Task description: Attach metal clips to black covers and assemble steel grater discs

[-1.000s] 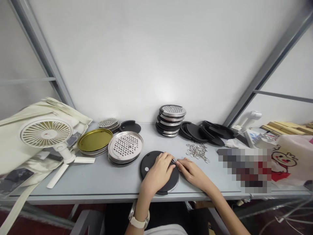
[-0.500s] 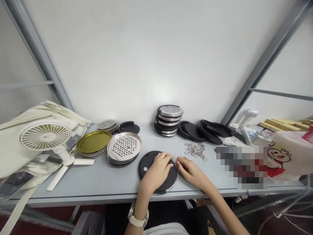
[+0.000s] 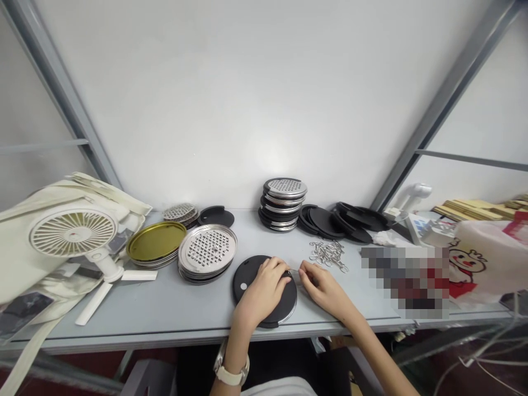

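A black round disc (image 3: 249,270) with a white dot and a thin silvery rim at its lower right lies flat near the table's front edge. My left hand (image 3: 269,286) rests across it, fingers bent over its far right part, holding it down. Just off the disc's right edge, my right hand (image 3: 319,283) is closed in a pinch on a thin metal wire piece (image 3: 293,270) that reaches to the disc's edge under my left fingertips. Its far end is hidden. Behind my right hand lies a pile of small metal wire hooks (image 3: 329,253).
Left of the disc are stacked perforated grater plates (image 3: 208,248), gold-topped round plates (image 3: 157,242) and a white fan (image 3: 74,234). Farther back stand a stack of black-and-silver graters (image 3: 284,203) and loose black discs (image 3: 328,221). A printed bag (image 3: 490,258) lies right.
My right hand has drawn slightly away from the disc's edge, and more of the wire shows between my hands. My left hand stays on the disc. The whole view has shifted slightly.
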`<state>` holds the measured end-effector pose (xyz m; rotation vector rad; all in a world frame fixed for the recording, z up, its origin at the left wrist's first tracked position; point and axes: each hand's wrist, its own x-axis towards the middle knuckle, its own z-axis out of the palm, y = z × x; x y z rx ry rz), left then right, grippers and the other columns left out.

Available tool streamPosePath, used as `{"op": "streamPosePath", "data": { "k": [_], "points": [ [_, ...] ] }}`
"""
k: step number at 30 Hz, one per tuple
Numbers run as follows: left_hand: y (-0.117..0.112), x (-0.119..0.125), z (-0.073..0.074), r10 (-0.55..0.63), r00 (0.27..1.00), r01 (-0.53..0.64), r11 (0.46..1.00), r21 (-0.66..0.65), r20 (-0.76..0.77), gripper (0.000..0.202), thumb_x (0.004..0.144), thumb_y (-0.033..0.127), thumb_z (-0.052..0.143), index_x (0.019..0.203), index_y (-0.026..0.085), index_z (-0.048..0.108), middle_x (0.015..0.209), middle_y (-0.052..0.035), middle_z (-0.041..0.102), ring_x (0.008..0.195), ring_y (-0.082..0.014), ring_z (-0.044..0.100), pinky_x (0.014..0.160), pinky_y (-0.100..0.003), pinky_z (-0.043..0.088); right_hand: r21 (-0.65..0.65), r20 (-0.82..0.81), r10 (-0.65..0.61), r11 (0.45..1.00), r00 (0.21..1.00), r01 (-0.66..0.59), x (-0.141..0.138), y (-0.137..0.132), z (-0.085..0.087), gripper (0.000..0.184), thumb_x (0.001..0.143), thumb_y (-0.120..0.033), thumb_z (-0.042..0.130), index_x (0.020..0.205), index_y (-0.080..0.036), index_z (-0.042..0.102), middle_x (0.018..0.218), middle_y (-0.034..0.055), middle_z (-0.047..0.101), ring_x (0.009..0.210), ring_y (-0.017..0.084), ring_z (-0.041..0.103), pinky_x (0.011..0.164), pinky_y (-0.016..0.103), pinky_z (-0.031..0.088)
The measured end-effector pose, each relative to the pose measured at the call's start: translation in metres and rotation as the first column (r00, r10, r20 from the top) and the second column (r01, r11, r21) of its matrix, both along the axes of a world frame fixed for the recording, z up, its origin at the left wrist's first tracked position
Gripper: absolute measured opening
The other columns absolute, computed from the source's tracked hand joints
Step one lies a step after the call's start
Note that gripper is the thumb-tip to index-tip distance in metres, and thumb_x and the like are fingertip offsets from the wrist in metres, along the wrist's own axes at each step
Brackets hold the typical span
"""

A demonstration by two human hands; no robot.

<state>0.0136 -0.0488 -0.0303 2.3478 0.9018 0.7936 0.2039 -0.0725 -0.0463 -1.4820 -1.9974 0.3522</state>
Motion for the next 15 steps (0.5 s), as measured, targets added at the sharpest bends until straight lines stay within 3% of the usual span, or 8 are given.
{"op": "streamPosePath", "data": {
  "k": [5,15],
  "points": [
    [-0.0008,0.0001,-0.0012,0.020,1.000,-0.020,1.000,0.008,0.008,0.021,0.097,0.022,0.041,0.115,0.021,0.051,0.112,-0.0055,0.054,0.107,-0.0205,0.049,0.097,-0.038,0.042,-0.040,0.025,0.097,0.995,0.995,-0.096,-0.0025,-0.0003,0.0010,0.028,0.100,-0.030,0.031,0.077,-0.022,0.044,0.070,-0.0001,0.052,0.069,0.018,0.050,0.067,0.030,0.039],
    [-0.0003,-0.0003,0.0009,0.010,1.000,-0.010,1.000,-0.006,0.010,0.019,0.097,0.023,0.041,0.110,0.021,0.054,0.110,-0.0047,0.054,0.106,-0.0199,0.049,0.097,-0.037,0.042,-0.053,0.038,0.112,0.993,0.993,-0.110,-0.0041,-0.0014,0.0034,0.031,0.101,-0.032,0.031,0.074,-0.022,0.043,0.067,-0.0013,0.051,0.068,0.017,0.049,0.068,0.029,0.038]
  ]
}}
